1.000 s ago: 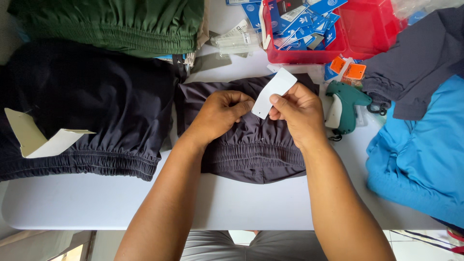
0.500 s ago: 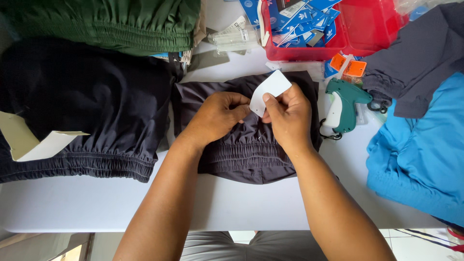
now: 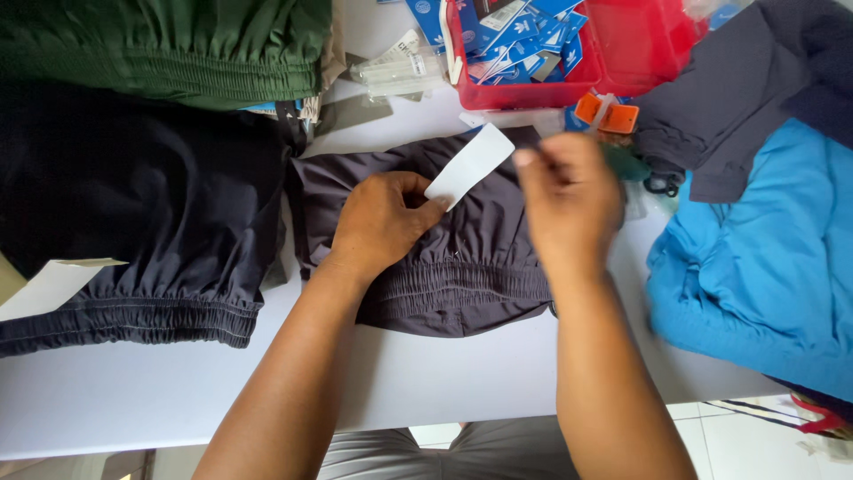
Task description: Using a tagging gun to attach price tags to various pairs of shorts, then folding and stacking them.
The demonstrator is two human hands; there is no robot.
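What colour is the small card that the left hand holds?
White. The card shows best in the head view, pinched by the left hand over dark grey shorts.

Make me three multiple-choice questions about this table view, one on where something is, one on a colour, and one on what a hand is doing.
1. Where does the red plastic bin sit?
A. At the far edge of the table, above the right hand
B. On the floor
C. On the green garment

2. What colour is the garment at the right edge?
A. Yellow
B. Bright blue
C. White

3. What is the left hand doing?
A. Resting flat on bare table
B. Lifting scissors
C. Pinching a white tag over the folded dark garment

Answers:
1 A, the bin lies beyond the blurred right hand.
2 B, the cloth there is clearly blue.
3 C, its fingertips close on the tag's lower corner.
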